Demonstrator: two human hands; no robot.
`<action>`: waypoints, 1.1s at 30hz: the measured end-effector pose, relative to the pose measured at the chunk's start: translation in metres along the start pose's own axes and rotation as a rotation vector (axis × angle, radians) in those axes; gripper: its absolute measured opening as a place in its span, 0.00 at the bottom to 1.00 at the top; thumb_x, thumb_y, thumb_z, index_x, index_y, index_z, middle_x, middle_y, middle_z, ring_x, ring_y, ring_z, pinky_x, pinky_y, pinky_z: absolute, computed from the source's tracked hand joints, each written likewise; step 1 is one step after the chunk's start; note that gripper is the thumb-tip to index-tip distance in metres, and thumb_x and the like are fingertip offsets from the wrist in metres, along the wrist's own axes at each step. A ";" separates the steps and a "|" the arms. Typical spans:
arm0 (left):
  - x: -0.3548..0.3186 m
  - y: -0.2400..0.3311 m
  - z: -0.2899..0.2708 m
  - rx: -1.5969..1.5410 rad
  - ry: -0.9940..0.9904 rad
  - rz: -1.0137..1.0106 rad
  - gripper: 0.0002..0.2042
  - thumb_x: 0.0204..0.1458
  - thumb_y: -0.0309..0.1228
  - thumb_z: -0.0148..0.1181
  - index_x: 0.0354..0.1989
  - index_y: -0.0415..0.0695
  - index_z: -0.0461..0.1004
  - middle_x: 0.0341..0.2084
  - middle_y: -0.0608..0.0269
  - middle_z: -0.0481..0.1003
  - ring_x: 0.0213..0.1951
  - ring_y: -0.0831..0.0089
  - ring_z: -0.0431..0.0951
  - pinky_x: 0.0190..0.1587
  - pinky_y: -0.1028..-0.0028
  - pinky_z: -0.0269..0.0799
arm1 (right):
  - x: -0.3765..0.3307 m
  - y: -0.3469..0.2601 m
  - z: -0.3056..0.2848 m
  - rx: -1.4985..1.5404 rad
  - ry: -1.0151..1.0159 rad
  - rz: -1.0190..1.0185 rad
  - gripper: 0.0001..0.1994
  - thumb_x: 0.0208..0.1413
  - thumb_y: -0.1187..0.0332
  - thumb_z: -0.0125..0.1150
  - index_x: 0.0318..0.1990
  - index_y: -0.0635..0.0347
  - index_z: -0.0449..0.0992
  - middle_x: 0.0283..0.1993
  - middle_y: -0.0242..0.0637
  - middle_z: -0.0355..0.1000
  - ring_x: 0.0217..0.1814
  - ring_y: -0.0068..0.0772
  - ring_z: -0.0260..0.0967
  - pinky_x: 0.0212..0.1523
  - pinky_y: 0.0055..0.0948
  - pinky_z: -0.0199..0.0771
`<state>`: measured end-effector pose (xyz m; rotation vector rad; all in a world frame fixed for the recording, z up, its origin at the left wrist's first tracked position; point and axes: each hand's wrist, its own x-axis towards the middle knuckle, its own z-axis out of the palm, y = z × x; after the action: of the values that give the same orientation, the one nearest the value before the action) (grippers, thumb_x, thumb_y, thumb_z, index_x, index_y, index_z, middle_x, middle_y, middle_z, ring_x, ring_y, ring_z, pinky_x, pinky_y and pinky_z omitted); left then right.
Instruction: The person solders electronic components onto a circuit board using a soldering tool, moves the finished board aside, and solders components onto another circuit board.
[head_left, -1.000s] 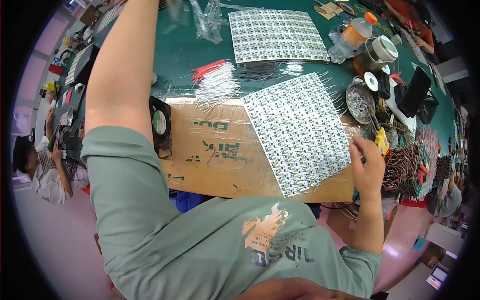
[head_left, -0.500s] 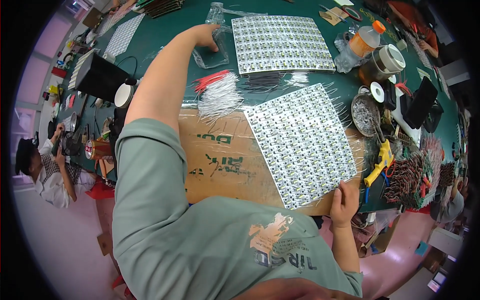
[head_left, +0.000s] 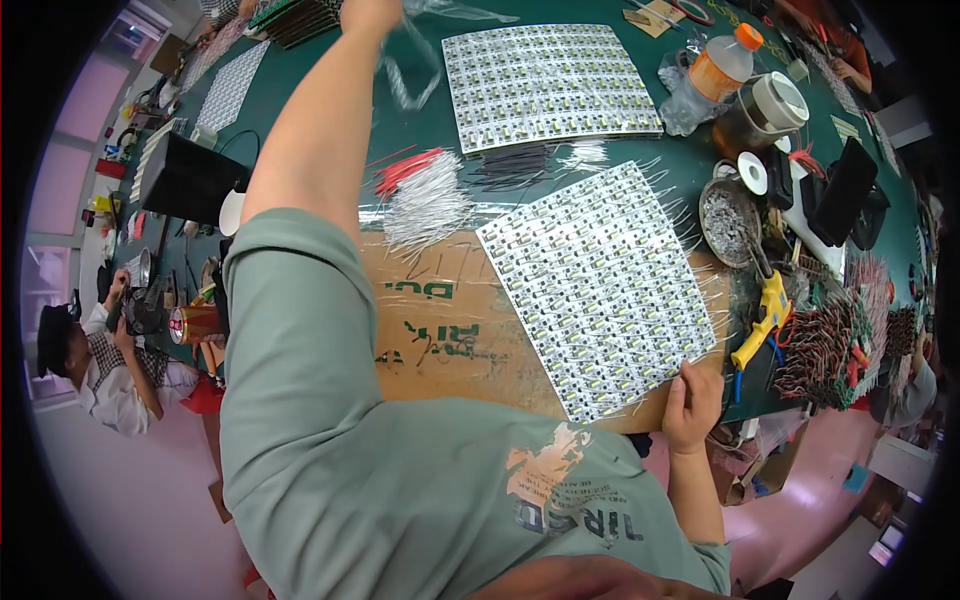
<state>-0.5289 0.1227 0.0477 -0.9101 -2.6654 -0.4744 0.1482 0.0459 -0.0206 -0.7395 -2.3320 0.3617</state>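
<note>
My left hand (head_left: 372, 14) is stretched to the far edge of the view, partly cut off. From it trails a clear plastic bag (head_left: 415, 75), which it appears to grip. My right hand (head_left: 692, 408) pinches the near right corner of a white circuit board panel (head_left: 600, 290). Rows of small components cover this panel, and thin wires stick out along its right side. It lies at a slant on brown cardboard (head_left: 430, 330). Beyond it rests a stack of similar panels (head_left: 550, 85). Bundles of white wires (head_left: 425, 205), red wires (head_left: 405, 172) and black wires (head_left: 512, 167) lie between.
On the right stand an orange-capped bottle (head_left: 722, 75), a lidded jug (head_left: 765, 115), a dish of grey-white bits (head_left: 728, 220) and a yellow-handled tool (head_left: 765, 320). Wired boards (head_left: 825, 350) are heaped beside it. A black box (head_left: 190, 165) stands left. Other people work around the table.
My left hand has moved farther away and slightly left, drawing the clear plastic bag with it. My right hand stays at the panel's corner. The whole view has shifted slightly.
</note>
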 end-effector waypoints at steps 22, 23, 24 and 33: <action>-0.044 0.033 0.075 -0.224 0.042 0.030 0.19 0.43 0.47 0.62 0.43 0.54 0.78 0.36 0.58 0.78 0.41 0.61 0.77 0.44 0.63 0.71 | 0.005 0.001 0.000 0.013 -0.006 0.009 0.12 0.45 0.78 0.59 0.40 0.64 0.74 0.35 0.41 0.71 0.35 0.42 0.67 0.40 0.37 0.64; -0.042 0.030 0.070 -0.086 0.191 0.121 0.22 0.43 0.50 0.62 0.46 0.55 0.77 0.42 0.57 0.76 0.45 0.61 0.75 0.47 0.62 0.70 | 0.005 0.001 0.000 0.013 -0.005 0.007 0.12 0.45 0.78 0.58 0.41 0.64 0.74 0.35 0.41 0.71 0.35 0.42 0.67 0.40 0.37 0.64; -0.038 0.031 0.063 0.052 0.339 0.212 0.25 0.43 0.53 0.61 0.49 0.57 0.76 0.48 0.57 0.74 0.50 0.61 0.73 0.50 0.62 0.68 | 0.005 0.001 0.001 0.013 -0.005 0.005 0.13 0.45 0.78 0.58 0.41 0.64 0.74 0.35 0.41 0.71 0.35 0.42 0.67 0.40 0.37 0.64; -0.028 0.018 0.097 -0.110 -0.312 0.042 0.31 0.42 0.61 0.57 0.47 0.51 0.78 0.46 0.50 0.75 0.50 0.55 0.73 0.53 0.63 0.66 | 0.009 -0.001 0.001 0.029 0.012 0.029 0.11 0.44 0.78 0.59 0.39 0.63 0.75 0.34 0.40 0.72 0.35 0.42 0.68 0.40 0.37 0.65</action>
<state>-0.5115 0.1598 -0.0467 -1.1545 -2.9134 -0.5107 0.1410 0.0503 -0.0164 -0.7604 -2.3018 0.4024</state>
